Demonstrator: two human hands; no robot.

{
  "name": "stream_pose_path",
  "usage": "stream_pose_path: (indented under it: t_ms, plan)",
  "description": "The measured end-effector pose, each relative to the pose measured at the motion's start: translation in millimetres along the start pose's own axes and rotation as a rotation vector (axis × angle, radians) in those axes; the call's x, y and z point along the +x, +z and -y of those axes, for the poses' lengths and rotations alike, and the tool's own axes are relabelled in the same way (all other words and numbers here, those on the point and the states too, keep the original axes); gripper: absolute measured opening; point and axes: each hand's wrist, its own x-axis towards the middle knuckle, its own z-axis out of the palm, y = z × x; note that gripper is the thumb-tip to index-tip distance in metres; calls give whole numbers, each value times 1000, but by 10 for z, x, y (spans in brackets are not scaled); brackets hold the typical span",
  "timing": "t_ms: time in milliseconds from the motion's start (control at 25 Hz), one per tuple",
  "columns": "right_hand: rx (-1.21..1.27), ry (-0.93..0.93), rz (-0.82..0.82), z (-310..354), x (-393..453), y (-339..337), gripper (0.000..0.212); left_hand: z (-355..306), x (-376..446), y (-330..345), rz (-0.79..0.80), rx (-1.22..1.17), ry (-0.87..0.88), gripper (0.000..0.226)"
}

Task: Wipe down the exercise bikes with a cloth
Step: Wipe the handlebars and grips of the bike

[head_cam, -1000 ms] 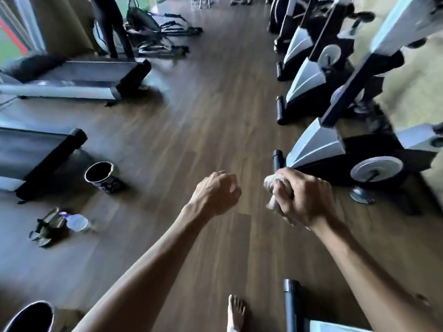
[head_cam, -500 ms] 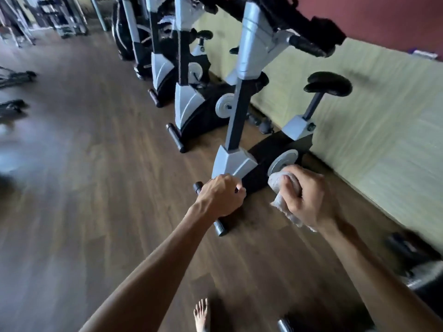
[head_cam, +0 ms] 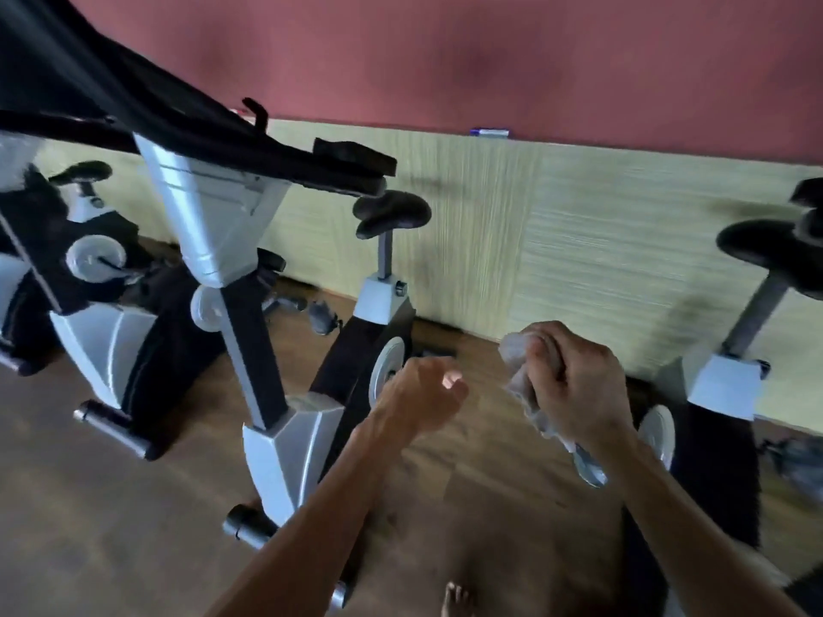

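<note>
A grey-and-black exercise bike (head_cam: 285, 438) stands right in front of me, its black saddle (head_cam: 394, 213) toward the wall and its black handlebar (head_cam: 267, 149) overhead at the left. My right hand (head_cam: 574, 389) grips a bunched whitish cloth (head_cam: 519, 371), held in the air to the right of the bike. My left hand (head_cam: 423, 394) hovers beside the bike's silver crank disc (head_cam: 386, 371) with fingers loosely curled and holds nothing. Neither hand touches the bike.
A second bike (head_cam: 98, 305) stands at the left and a third (head_cam: 721, 394) at the right edge. Behind them runs a pale green panelled wall (head_cam: 556, 242) under a red band. The floor (head_cam: 89, 505) is brown wood, with my bare foot (head_cam: 456, 598) at the bottom.
My view has swung right from the open gym floor onto the row of bikes and the wall. Both hands stayed raised in front of me, the right one still holding the cloth.
</note>
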Motion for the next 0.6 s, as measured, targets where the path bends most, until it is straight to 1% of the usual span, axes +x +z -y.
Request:
stream_pose_path:
  t_ms: [80,160,240,280,320,360,400,440,480,520,560,600]
  plan:
    - [-45,6,-47,-201,337,68,28,-188,446,26,17,-181,71,23]
    - [-100,16,-85,-354,634,90,38,-482,792,-11,69,-347,154,38]
    - [-197,-50,-95,-481,909,75,43,-851,1097,-63,153,-398,281,55]
    - [-226,-58,-86,-530,1014,68,44,-1006,1229,-89,214,-464,329,60]
    - [-233,-44,-72,-547,1101,33,46,-1140,1355,-97,299,-625,313,58]
    - [-249,-23,-51,-603,1185,14,48,-1251,1517,-72,408,-810,261,59]
    - [-263,-22,-27,-653,1255,-26,51,-1319,1697,-11,514,-926,229,63]
    - [-261,-29,0,-741,1289,-58,53,-1397,1849,55,591,-944,229,71]
    - [-200,-16,18,-843,1307,-110,53,-1466,2005,138,604,-888,236,80]
    - [-82,59,27,-947,1326,-194,52,-1522,2151,229,590,-840,259,86]
    - [25,170,1,-1053,1349,-300,55,-1609,2293,302,567,-802,269,84]
    - [63,260,-67,-1151,1365,-398,60,-1698,2427,358,550,-806,277,78]
